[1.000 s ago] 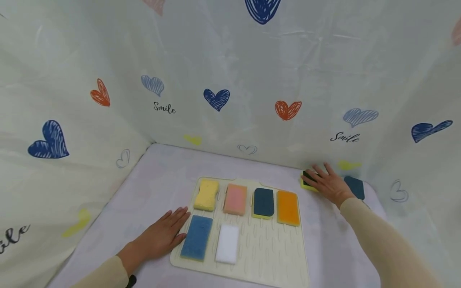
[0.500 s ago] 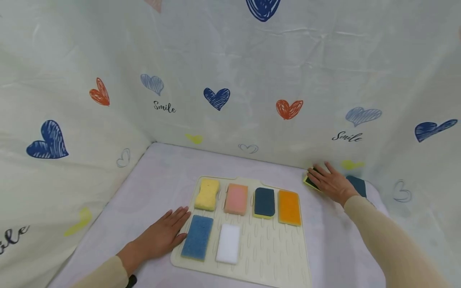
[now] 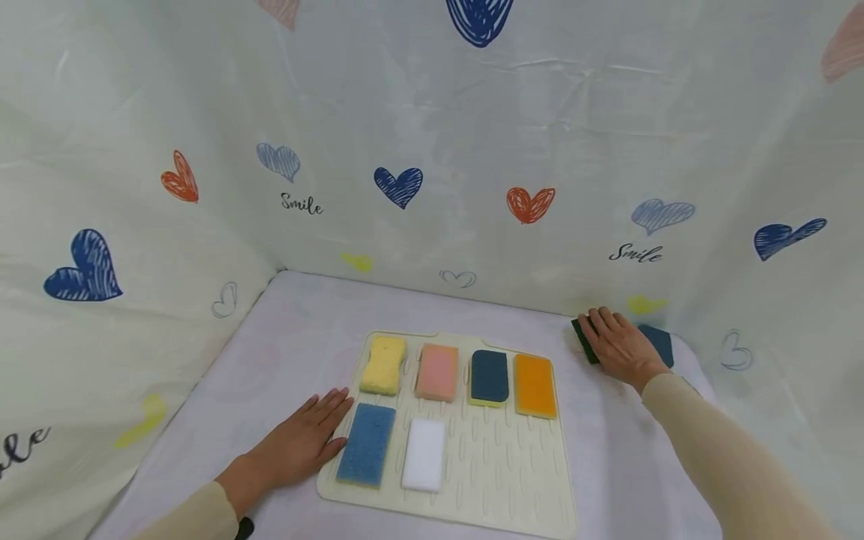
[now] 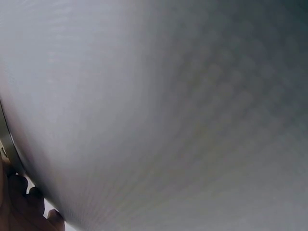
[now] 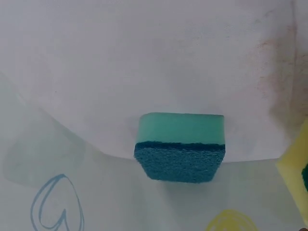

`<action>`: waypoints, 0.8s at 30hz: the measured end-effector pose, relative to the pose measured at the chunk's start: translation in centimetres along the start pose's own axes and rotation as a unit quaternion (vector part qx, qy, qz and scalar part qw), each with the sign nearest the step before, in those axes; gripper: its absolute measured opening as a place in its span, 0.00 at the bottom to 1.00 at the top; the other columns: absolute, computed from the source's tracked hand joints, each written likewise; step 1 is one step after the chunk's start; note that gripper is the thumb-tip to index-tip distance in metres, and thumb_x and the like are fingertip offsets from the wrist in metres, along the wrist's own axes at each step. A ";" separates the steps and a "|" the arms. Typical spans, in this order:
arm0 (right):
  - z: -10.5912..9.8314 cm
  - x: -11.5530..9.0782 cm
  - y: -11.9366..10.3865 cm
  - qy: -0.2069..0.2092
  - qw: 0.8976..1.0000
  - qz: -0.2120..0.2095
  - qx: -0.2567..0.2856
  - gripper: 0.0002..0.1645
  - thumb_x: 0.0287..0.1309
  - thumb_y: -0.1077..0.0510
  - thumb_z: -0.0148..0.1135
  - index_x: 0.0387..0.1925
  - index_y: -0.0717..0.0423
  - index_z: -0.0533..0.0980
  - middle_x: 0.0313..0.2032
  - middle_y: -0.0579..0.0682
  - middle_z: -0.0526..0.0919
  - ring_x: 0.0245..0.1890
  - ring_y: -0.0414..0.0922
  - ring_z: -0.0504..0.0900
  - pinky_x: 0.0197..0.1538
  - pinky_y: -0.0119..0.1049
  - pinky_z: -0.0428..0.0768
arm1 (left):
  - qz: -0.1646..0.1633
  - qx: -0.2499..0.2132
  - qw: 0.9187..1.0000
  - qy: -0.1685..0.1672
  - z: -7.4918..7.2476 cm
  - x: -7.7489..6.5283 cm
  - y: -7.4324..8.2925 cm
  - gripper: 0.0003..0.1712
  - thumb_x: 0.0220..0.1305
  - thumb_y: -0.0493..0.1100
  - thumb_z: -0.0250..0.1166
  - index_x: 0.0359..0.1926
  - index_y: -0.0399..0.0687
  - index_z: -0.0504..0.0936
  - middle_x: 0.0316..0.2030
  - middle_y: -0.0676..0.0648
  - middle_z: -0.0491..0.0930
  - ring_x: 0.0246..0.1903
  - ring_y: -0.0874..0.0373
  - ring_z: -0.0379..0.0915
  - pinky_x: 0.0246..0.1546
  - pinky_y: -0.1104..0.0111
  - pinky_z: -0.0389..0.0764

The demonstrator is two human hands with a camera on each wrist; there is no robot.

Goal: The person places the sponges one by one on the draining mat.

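My right hand (image 3: 621,351) is at the back right of the table, holding a scouring sponge (image 3: 585,341) with a dark green top and yellow foam. The fingers lie over its right part; the thumb is hidden. At the right edge of the right wrist view, the yellow foam of this sponge (image 5: 294,166) shows. My left hand (image 3: 300,442) rests flat at the left edge of a cream ribbed mat (image 3: 499,472), beside a blue sponge (image 3: 367,445). Only dark fingers (image 4: 29,211) show in the left wrist view's lower left corner.
A teal scouring sponge (image 5: 180,161) stands beyond the right hand. On the mat lie yellow (image 3: 383,365), pink (image 3: 437,373), dark blue (image 3: 489,376), orange (image 3: 535,385) and white (image 3: 424,455) sponges. A heart-printed curtain (image 3: 432,135) borders the table's back and left.
The green and yellow sponge has turned under my right hand, its yellow side dropping out of the head view. The right fingers have drawn closer together. My left hand stays put.
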State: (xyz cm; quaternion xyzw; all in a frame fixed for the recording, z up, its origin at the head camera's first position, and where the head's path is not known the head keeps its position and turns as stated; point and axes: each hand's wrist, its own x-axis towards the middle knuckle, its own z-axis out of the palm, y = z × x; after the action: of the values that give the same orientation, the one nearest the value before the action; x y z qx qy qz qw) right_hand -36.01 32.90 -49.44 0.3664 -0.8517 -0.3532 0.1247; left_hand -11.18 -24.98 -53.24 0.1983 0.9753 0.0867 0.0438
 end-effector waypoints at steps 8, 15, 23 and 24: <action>-0.4 -0.3 -1.0 -0.029 1.000 0.007 -0.005 0.41 0.70 0.59 0.68 0.77 0.65 0.63 0.75 0.63 0.69 0.72 0.60 0.70 0.75 0.54 0.72 | -0.008 0.001 1.000 -0.009 -0.1 0.0 0.3 0.39 0.81 0.58 0.56 0.80 0.39 0.64 0.80 0.40 0.63 0.79 0.42 0.59 0.78 0.44 0.63; -1.2 -0.6 -1.1 -0.032 0.999 0.020 -0.038 0.45 0.69 0.48 0.69 0.78 0.63 0.62 0.76 0.61 0.67 0.74 0.60 0.67 0.76 0.57 0.70 | -0.011 -0.001 1.000 -0.013 -0.2 0.0 0.4 0.40 0.80 0.58 0.57 0.80 0.39 0.63 0.80 0.40 0.62 0.79 0.42 0.58 0.78 0.44 0.63; -2.2 -1.2 -1.2 -0.016 0.998 0.050 -0.028 0.49 0.69 0.40 0.67 0.77 0.64 0.63 0.76 0.63 0.68 0.73 0.60 0.68 0.75 0.57 0.71 | -0.009 0.002 1.000 -0.016 -0.2 0.0 0.4 0.40 0.81 0.59 0.57 0.81 0.40 0.62 0.80 0.41 0.61 0.79 0.42 0.58 0.78 0.44 0.63; -2.3 -1.3 -1.2 -0.011 0.998 0.056 -0.023 0.50 0.68 0.39 0.67 0.77 0.64 0.62 0.76 0.63 0.68 0.73 0.60 0.68 0.75 0.57 0.70 | -0.009 0.001 1.000 -0.015 -0.2 -0.1 0.4 0.40 0.81 0.58 0.57 0.81 0.40 0.62 0.80 0.40 0.61 0.79 0.42 0.58 0.78 0.44 0.63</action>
State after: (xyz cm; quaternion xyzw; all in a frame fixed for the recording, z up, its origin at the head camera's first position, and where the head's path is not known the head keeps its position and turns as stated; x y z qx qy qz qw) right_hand -33.36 32.06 -48.56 0.3117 -0.8637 -0.3692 0.1432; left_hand -11.01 -24.67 -52.95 0.1909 0.9763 0.0823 0.0594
